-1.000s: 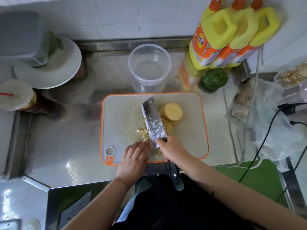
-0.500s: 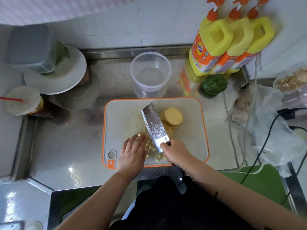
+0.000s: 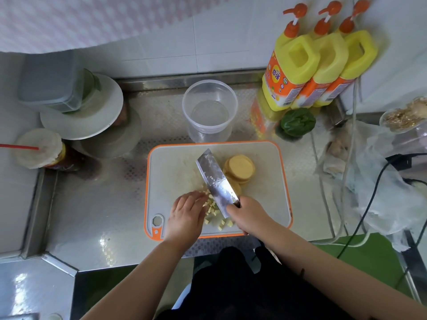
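**Dicing run: cube pile growing, stack of slices still waiting**

Steel counter (image 3: 97, 204), with the orange-rimmed cutting board (image 3: 175, 167) at its near edge. A clear tub (image 3: 209, 110) stands just behind the board.

Change over the last second: only a few cubes lay by the fingertips then. Now many more diced pieces (image 3: 215, 214) are scattered on the near part of the board, between the two hands and under the blade's heel. The cleaver (image 3: 216, 181) holds about the same diagonal line across the board's middle. Judgement: chopping is advancing steadily and the current slice is nearly used up. The stack of round slices (image 3: 240, 168), on the far side of the blade and touching it, looks uncut, so a good part of the work is left.

Right hand (image 3: 248, 215): fingers wrapped tight round the cleaver's handle right at the heel of the blade. The handle itself is hidden under the hand.

Left hand (image 3: 186, 215): palm down, fingers close together and slightly bent. The fingertips (image 3: 200, 197) press on the pieces just beside the blade's left face. Whether they pinch anything cannot be told.
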Available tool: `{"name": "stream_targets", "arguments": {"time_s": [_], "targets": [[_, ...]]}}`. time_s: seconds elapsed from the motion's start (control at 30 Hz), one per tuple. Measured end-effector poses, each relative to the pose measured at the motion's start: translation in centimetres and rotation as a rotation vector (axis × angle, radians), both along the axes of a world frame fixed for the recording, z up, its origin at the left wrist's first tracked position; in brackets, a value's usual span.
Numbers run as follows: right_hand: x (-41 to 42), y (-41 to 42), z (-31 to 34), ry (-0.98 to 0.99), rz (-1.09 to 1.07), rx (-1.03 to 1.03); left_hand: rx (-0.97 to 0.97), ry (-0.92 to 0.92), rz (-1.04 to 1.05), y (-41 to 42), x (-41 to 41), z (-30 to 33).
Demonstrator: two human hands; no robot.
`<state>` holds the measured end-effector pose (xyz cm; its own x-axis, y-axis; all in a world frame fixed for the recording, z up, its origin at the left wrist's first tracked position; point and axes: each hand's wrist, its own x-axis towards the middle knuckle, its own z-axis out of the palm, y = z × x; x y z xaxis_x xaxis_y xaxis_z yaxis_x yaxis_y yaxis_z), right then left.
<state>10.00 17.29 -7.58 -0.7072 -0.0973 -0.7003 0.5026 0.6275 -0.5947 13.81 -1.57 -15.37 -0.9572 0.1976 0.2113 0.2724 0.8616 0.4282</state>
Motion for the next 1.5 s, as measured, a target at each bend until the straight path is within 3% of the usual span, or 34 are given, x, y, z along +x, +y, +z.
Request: {"name": "stream_targets", "arguments": {"time_s": [0.13,0.3,0.53,0.73,0.93,1.03,1.13,1.23,1.33,1.5], "targets": [[0.2,0.8,-0.9,0.072,0.166,0.147,0.129,0.066,0.137,-1.2,-0.5,0.6],[0.8,1.6,-1.4,0.121,0.412,0.136,0.254,0.158,0.348,-2.5,-1.8,2.0],[0.9,1.6,-1.7,0.125,0.731,0.268,0.348,0.122,0.498,-3.2,-2.7,2.8],[0.0,2.1,-1.7,0.186,0.811,0.326,0.349,0.107,0.440,-2.6,-3.5,3.3],[-0.6,2.5,-1.8,0.313,0.755,0.454,0.400,0.040,0.420,-1.3,-5.1,4.6],[0.0,2.8,-1.7,0.353,0.761,0.440,0.412,-0.058,0.344,-0.9,-5.8,5.2],[0.7,2.9,-1.7,0.349,0.720,0.419,0.341,-0.187,0.083,-0.5,-5.3,5.5],[1.1,2.8,-1.6,0.327,0.678,0.406,0.272,-0.452,-0.103,0.2,-3.8,5.9],[1.7,2.6,-1.5,0.356,0.651,0.405,0.186,-0.636,-0.155,0.8,-2.8,5.8],[1.8,2.5,-1.1,0.420,0.647,0.394,0.143,-0.759,-0.163,1.6,-3.3,6.4]]}}
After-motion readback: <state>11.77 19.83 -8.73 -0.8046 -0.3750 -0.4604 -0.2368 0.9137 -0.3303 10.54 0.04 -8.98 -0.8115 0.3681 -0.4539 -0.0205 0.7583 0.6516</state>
